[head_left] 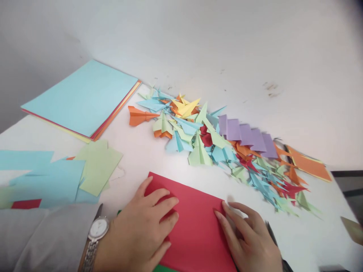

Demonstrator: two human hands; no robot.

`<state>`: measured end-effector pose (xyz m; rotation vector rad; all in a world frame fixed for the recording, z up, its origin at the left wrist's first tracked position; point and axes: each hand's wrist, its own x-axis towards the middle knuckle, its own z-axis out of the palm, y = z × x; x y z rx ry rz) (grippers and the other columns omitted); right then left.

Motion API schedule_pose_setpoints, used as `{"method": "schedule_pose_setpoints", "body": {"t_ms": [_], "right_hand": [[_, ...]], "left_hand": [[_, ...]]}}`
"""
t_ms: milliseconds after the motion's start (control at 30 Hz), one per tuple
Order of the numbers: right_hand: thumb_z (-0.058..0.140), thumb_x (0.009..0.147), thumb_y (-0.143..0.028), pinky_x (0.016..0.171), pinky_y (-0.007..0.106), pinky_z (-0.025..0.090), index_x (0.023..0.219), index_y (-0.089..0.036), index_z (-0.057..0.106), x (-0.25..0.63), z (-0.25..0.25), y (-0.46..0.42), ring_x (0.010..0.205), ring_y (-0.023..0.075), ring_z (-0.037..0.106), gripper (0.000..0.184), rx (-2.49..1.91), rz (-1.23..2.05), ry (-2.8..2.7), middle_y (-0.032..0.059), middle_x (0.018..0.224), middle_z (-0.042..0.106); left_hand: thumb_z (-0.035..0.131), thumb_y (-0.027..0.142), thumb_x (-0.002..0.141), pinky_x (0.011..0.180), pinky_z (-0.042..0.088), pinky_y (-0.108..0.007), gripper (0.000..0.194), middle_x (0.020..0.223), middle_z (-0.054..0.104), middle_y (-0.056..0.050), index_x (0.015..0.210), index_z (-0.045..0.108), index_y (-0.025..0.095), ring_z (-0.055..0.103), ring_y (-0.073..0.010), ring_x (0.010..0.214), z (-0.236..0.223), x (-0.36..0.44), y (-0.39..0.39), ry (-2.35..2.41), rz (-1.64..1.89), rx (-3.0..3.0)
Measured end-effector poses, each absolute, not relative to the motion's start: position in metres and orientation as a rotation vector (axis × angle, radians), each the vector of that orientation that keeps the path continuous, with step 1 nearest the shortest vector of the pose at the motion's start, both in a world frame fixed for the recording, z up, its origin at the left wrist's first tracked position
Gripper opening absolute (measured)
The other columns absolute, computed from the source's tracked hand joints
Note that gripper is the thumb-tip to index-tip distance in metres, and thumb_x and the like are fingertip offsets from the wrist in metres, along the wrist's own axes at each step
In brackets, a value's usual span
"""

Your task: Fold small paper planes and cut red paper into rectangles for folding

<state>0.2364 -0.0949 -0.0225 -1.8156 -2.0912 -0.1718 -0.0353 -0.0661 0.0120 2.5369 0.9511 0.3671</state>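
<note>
A sheet of red paper [195, 230], its far edge straight, lies in front of me on the white table. My left hand [141, 230] rests flat on its left side with the fingers spread. At the right edge, near the far right corner, my right hand [246, 234] grips the red paper between thumb and fingertips. A bit of green [164, 268] shows under the near edge of the red paper. Beside and partly behind my right hand is a dark object [271, 233], too hidden to name.
Many folded paper planes [200, 153] in several colours are heaped along the wall, with purple folded pieces [251, 138] on top. A stack of coloured sheets [82, 100] lies back left. Blue scraps [59, 181] and green scraps [99, 162] lie left; orange paper [309, 162] lies right.
</note>
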Motion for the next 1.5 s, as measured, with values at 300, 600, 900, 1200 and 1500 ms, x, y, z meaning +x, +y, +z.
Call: {"method": "schedule_pose_setpoints", "body": {"t_ms": [300, 600, 900, 1200, 1500], "right_hand": [[0.046, 0.095, -0.043, 0.044, 0.022, 0.049, 0.099, -0.015, 0.069, 0.236, -0.0211, -0.0938, 0.061, 0.0133, 0.066, 0.036, -1.815, -0.178, -2.104, 0.0115, 0.101, 0.065], [0.046, 0.096, -0.042, 0.044, 0.021, 0.049, 0.1, -0.014, 0.069, 0.2384, -0.0225, -0.0944, 0.062, 0.0122, 0.065, 0.037, -1.787, -0.2, -2.14, 0.0109, 0.101, 0.064], [0.046, 0.095, -0.042, 0.045, 0.021, 0.049, 0.101, -0.015, 0.069, 0.238, -0.0223, -0.0951, 0.064, 0.0126, 0.065, 0.036, -1.781, -0.208, -2.143, 0.0106, 0.101, 0.065], [0.045, 0.096, -0.041, 0.042, 0.02, 0.048, 0.099, -0.015, 0.069, 0.2375, -0.0209, -0.0937, 0.062, 0.0116, 0.065, 0.036, -1.77, -0.192, -2.138, 0.0105, 0.101, 0.064], [0.045, 0.096, -0.042, 0.043, 0.02, 0.049, 0.099, -0.014, 0.069, 0.2375, -0.0219, -0.0947, 0.061, 0.0114, 0.065, 0.037, -1.771, -0.192, -2.127, 0.0107, 0.101, 0.064]], "left_hand": [[0.048, 0.056, 0.086, 0.111, 0.011, -0.065, 0.059, 0.13, 0.057, -0.016, 0.124, 0.059, 0.013, 0.048, -0.0328, 0.115, 0.0097, -0.0358, -0.0653, 0.839, 0.275, 2.639], [0.036, 0.057, 0.091, 0.108, 0.008, -0.069, 0.062, 0.131, 0.057, -0.017, 0.127, 0.056, 0.011, 0.048, -0.0347, 0.115, 0.0105, -0.0358, -0.065, 0.82, 0.239, 2.702], [0.032, 0.056, 0.093, 0.109, 0.009, -0.066, 0.061, 0.133, 0.056, -0.015, 0.127, 0.056, 0.012, 0.047, -0.0344, 0.118, 0.009, -0.0354, -0.0664, 0.837, 0.23, 2.7], [0.04, 0.054, 0.09, 0.104, 0.025, -0.064, 0.058, 0.137, 0.052, -0.02, 0.126, 0.057, 0.012, 0.048, -0.0366, 0.119, 0.0076, -0.0361, -0.0658, 0.947, 0.287, 2.648], [0.039, 0.047, 0.093, 0.107, 0.029, -0.054, 0.054, 0.131, 0.059, -0.018, 0.122, 0.061, 0.006, 0.051, -0.0335, 0.117, 0.0026, -0.033, -0.0629, 1.102, 0.35, 2.759]]}}
